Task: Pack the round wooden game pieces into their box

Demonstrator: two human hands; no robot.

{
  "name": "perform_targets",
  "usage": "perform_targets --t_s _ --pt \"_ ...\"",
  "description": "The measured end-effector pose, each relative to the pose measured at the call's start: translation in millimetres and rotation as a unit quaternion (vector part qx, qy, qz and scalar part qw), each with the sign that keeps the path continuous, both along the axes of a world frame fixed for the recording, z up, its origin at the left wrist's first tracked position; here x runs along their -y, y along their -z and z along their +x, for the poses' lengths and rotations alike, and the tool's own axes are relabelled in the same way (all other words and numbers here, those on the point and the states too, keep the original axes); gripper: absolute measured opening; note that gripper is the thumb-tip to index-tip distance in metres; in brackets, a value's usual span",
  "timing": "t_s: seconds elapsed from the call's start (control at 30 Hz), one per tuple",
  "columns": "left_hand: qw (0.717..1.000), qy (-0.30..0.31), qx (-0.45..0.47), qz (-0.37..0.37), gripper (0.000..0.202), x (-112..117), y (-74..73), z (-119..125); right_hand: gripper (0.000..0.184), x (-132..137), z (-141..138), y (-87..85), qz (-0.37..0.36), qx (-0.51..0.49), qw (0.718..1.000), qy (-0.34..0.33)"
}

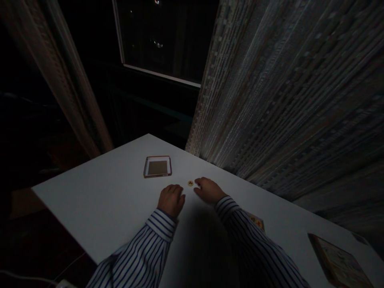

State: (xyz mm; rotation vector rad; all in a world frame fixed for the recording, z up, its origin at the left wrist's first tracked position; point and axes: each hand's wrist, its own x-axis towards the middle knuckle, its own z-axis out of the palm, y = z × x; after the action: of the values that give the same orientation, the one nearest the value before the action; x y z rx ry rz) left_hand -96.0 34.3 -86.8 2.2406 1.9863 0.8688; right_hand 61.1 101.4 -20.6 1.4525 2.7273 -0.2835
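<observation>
A small round yellow disc (190, 183) with a dark mark on it lies flat on the white table (120, 200), between my two hands. My right hand (209, 190) is closest to it, with thumb and forefinger apart just right of the disc and nothing between them. To the lower left of the disc, my left hand (171, 200) rests on the table with its fingers loosely bent and the thumb apart, holding nothing. Beyond the left hand sits a shallow rectangular tray or box lid (157, 157) with a brown panel inside.
Partly behind my right forearm lies a colourful flat piece (257, 221). A flat patterned box (342, 262) sits at the lower right. String curtains (255, 88) hang along the table's far right edge. A white cable (27, 276) runs at the lower left. The room is dim.
</observation>
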Motion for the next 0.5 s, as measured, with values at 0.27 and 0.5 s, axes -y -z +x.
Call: perform_targets --t_s 0.27,0.5 --pt "1.0 -0.006 0.023 0.012 0.021 -0.8 0.2 0.2 0.03 -7.9 -22.3 7.3 0.01 0.014 1.0 0.019" --pt "1.0 -0.012 0.028 0.005 0.022 -1.2 -0.8 -0.3 0.027 -9.4 -24.8 9.5 0.011 0.017 1.0 0.015"
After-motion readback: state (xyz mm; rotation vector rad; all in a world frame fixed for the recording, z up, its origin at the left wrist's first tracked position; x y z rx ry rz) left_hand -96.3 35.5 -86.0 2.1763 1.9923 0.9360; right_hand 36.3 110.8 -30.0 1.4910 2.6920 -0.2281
